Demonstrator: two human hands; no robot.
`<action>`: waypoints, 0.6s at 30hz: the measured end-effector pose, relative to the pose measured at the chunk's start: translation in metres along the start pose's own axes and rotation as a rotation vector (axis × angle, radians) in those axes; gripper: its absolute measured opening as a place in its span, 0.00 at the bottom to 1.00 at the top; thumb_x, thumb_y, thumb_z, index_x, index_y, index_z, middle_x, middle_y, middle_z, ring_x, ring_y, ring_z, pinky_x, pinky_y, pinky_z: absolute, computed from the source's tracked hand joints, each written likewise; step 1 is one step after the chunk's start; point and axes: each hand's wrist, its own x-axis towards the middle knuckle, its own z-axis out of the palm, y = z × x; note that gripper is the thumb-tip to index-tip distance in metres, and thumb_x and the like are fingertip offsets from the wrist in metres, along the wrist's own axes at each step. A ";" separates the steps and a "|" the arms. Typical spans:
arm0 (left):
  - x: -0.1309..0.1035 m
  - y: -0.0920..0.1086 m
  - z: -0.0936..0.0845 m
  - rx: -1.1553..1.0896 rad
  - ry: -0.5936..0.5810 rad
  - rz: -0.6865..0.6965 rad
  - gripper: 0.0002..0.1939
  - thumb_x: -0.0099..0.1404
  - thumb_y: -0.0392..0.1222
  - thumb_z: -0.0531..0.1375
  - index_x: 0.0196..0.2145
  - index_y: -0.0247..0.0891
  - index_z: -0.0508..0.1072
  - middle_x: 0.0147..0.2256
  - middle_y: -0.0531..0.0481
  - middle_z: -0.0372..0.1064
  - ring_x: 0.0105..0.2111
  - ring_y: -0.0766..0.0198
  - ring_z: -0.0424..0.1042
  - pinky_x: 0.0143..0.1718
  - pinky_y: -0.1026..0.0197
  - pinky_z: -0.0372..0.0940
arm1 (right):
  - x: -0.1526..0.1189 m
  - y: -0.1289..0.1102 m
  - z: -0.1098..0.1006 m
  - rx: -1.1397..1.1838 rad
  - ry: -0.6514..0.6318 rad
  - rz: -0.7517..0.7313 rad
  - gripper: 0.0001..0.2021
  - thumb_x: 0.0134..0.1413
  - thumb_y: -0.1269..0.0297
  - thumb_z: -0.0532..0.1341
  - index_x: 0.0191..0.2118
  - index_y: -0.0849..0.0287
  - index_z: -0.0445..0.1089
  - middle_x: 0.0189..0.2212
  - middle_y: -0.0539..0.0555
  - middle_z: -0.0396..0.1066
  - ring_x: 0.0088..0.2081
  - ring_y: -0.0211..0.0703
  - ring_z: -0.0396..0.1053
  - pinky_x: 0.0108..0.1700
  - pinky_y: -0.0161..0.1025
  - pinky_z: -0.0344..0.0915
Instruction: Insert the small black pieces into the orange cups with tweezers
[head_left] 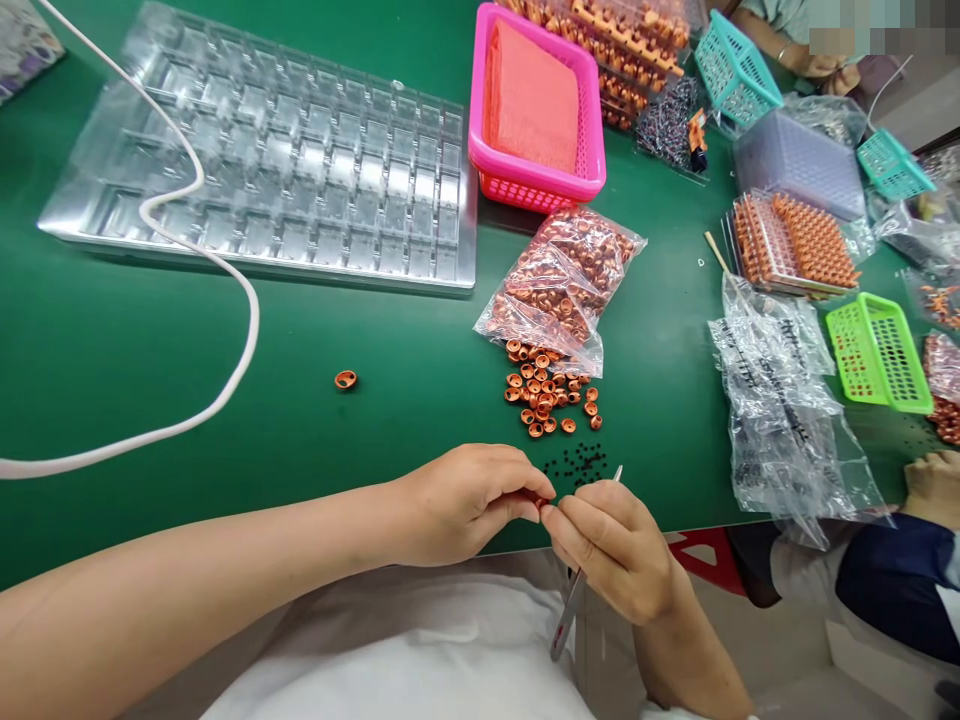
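Note:
At the table's near edge, my left hand (pixel 469 505) pinches a small copper-coloured cup-shaped part (pixel 541 503), mostly covered by fingers. My right hand (pixel 622 550) is closed with tweezers (pixel 570 612) across it, one pointed end sticking up past the knuckles. Its fingertips meet the part from the other side. Just beyond the hands lie tiny black pieces (pixel 585 462) and a loose pile of copper-coloured cup parts (pixel 544 395). More of these parts fill a clear plastic bag (pixel 562 275). One single cup part (pixel 346 380) sits apart on the left.
A clear compartment tray (pixel 300 170) lies at back left, crossed by a white cable (pixel 251 320). Behind the bag stands a pink basket (pixel 592 165) with an orange cloth. Plastic bags (pixel 780 420) and a green basket (pixel 874 350) are on the right, near a co-worker's hand (pixel 934 485).

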 end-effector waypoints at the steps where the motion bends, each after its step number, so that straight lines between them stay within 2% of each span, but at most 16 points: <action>1: 0.000 0.000 0.001 -0.001 0.006 0.001 0.08 0.75 0.33 0.56 0.43 0.34 0.77 0.35 0.47 0.78 0.34 0.64 0.74 0.37 0.66 0.69 | 0.000 0.000 0.000 0.008 -0.002 -0.006 0.12 0.65 0.79 0.57 0.50 0.72 0.74 0.37 0.59 0.76 0.37 0.44 0.72 0.37 0.43 0.70; 6: -0.002 0.001 0.003 -0.027 0.038 -0.001 0.08 0.74 0.33 0.57 0.43 0.35 0.77 0.34 0.47 0.78 0.33 0.64 0.75 0.37 0.66 0.69 | 0.002 0.000 -0.002 0.013 -0.020 -0.034 0.12 0.64 0.79 0.59 0.50 0.73 0.74 0.38 0.60 0.76 0.38 0.45 0.73 0.37 0.43 0.72; 10: -0.001 0.004 0.000 -0.044 0.012 -0.063 0.08 0.74 0.34 0.57 0.43 0.36 0.78 0.35 0.47 0.78 0.34 0.63 0.75 0.37 0.66 0.70 | 0.006 0.002 -0.003 0.016 0.006 -0.078 0.11 0.64 0.79 0.58 0.48 0.74 0.75 0.37 0.61 0.75 0.37 0.47 0.72 0.34 0.43 0.71; 18: -0.001 0.005 0.000 -0.049 0.006 -0.069 0.08 0.74 0.34 0.57 0.43 0.36 0.77 0.35 0.47 0.78 0.34 0.64 0.75 0.37 0.66 0.69 | 0.007 0.002 -0.004 0.025 -0.006 -0.052 0.13 0.66 0.79 0.55 0.49 0.70 0.74 0.38 0.60 0.76 0.38 0.46 0.72 0.34 0.43 0.73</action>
